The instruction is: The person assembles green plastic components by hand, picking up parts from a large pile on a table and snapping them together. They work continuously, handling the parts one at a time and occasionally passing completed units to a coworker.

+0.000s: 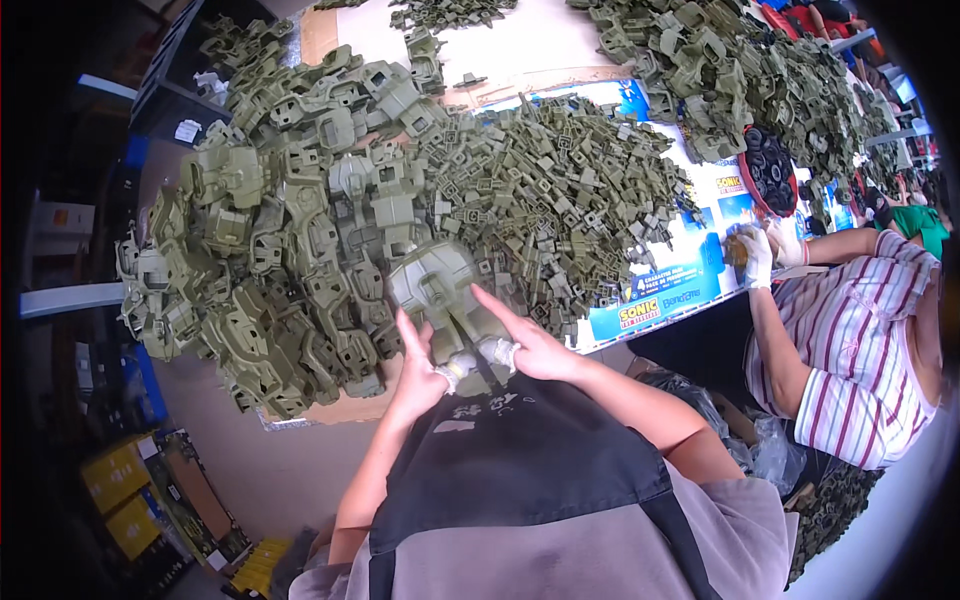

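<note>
In front of my apron, both hands hold an olive-green moulded plastic part [436, 277], broad at the far end with two legs toward me. It looks slightly blurred. My left hand [416, 372] grips its left side, and my right hand [541, 352] its right side, index fingers stretched along the edges. White wrapping covers both thumbs. Just beyond and left lies a heap of similar large green parts [235, 215], some stacked in rows. A spread pile of small green plastic pieces [560, 185] lies to the right of that heap.
At right, a co-worker in a striped shirt [850, 350] works with white-gloved hands [757, 258] beside a round red-rimmed tray [796, 190] of black parts. More green parts [700, 70] are heaped at far right. Yellow boxes [115, 475] stand lower left.
</note>
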Tool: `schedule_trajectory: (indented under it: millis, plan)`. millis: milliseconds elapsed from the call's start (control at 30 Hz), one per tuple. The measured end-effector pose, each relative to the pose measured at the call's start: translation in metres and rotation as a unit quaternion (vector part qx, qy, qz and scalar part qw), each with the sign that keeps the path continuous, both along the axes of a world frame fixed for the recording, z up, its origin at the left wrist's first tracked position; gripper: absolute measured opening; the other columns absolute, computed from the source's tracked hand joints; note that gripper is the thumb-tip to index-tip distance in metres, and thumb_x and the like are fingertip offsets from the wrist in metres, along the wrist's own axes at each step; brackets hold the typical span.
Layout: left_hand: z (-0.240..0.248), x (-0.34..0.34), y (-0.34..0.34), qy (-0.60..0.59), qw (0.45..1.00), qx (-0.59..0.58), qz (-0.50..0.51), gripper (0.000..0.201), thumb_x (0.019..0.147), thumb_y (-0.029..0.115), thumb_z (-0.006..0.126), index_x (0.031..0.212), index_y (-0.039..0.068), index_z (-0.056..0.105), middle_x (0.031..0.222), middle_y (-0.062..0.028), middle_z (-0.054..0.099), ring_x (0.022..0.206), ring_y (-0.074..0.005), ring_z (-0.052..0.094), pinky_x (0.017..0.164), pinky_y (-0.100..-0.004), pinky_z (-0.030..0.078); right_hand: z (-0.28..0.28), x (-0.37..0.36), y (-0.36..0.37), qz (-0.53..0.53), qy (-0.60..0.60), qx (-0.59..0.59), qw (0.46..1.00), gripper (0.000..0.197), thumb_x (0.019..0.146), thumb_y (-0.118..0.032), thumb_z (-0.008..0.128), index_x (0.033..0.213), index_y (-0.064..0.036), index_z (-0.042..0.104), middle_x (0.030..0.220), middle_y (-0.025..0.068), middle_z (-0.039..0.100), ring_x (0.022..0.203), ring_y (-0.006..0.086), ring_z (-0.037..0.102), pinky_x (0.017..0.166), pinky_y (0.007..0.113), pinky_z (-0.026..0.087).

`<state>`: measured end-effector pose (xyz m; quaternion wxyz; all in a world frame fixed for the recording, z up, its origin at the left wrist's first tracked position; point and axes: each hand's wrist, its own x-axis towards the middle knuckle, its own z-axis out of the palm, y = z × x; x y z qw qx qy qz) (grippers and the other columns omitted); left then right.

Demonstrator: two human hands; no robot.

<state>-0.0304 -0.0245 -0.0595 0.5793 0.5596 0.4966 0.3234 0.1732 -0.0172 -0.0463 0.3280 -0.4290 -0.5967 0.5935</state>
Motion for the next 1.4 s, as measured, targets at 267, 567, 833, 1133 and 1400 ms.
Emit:
schedule_trajectory:
  millis: [267, 567, 833, 1133, 1400]
  plan:
    - [0.030, -0.051, 0.020, -0.340, 0.917, -0.205, 0.028, 0.085, 0.082, 0.045, 0.059, 0.143, 0.016, 0.009, 0.125, -0.0216, 0.046, 0.103, -0.0339, 0.057, 0.088, -0.0470, 0.048, -0.028, 0.041, 0.038, -0.049, -0.343, 0.215, 0.913, 0.051, 0.076, -0.024, 0.066, 0.123, -0.0071, 0.053, 0.118, 0.0188, 0.054, 0.116, 0.0343, 0.047, 0.098, 0.038, 0.038]
    - [0.054, 0.001, 0.017, -0.233, 0.914, -0.297, 0.148, 0.064, 0.085, 0.057, 0.050, 0.115, 0.000, 0.050, 0.095, -0.0122, 0.061, 0.087, -0.0233, 0.061, 0.079, -0.0362, 0.050, -0.084, 0.070, 0.118, -0.079, -0.492, 0.377, 0.781, 0.027, 0.067, -0.011, 0.059, 0.092, -0.0095, 0.049, 0.092, 0.0099, 0.054, 0.090, 0.0271, 0.054, 0.079, 0.037, 0.045]
    - [0.071, 0.009, 0.023, -0.271, 0.916, -0.271, 0.119, 0.055, 0.086, 0.035, 0.055, 0.128, 0.001, 0.043, 0.112, -0.0099, 0.057, 0.098, -0.0199, 0.058, 0.086, -0.0336, 0.047, 0.033, 0.041, 0.035, -0.109, -0.202, 0.273, 0.934, 0.034, 0.078, -0.016, 0.066, 0.110, -0.0113, 0.057, 0.098, 0.0126, 0.063, 0.084, 0.0322, 0.063, 0.072, 0.038, 0.052]
    - [0.043, -0.006, 0.051, -0.194, 0.946, -0.225, -0.130, 0.063, 0.077, 0.014, 0.070, 0.131, 0.002, 0.040, 0.117, -0.0051, 0.055, 0.102, -0.0118, 0.053, 0.087, -0.0264, 0.043, 0.057, 0.027, 0.032, 0.062, -0.315, 0.255, 0.912, 0.039, 0.063, 0.000, 0.061, 0.102, -0.0076, 0.062, 0.080, 0.0148, 0.059, 0.070, 0.0327, 0.060, 0.062, 0.040, 0.050]
    - [0.039, -0.004, 0.045, -0.148, 0.948, -0.241, -0.145, 0.054, 0.076, 0.015, 0.071, 0.123, 0.003, 0.048, 0.107, -0.0045, 0.060, 0.092, -0.0113, 0.057, 0.081, -0.0260, 0.046, 0.043, 0.023, 0.023, 0.091, -0.337, 0.232, 0.908, 0.039, 0.063, -0.001, 0.060, 0.101, -0.0062, 0.061, 0.081, 0.0150, 0.059, 0.071, 0.0331, 0.061, 0.063, 0.041, 0.051]
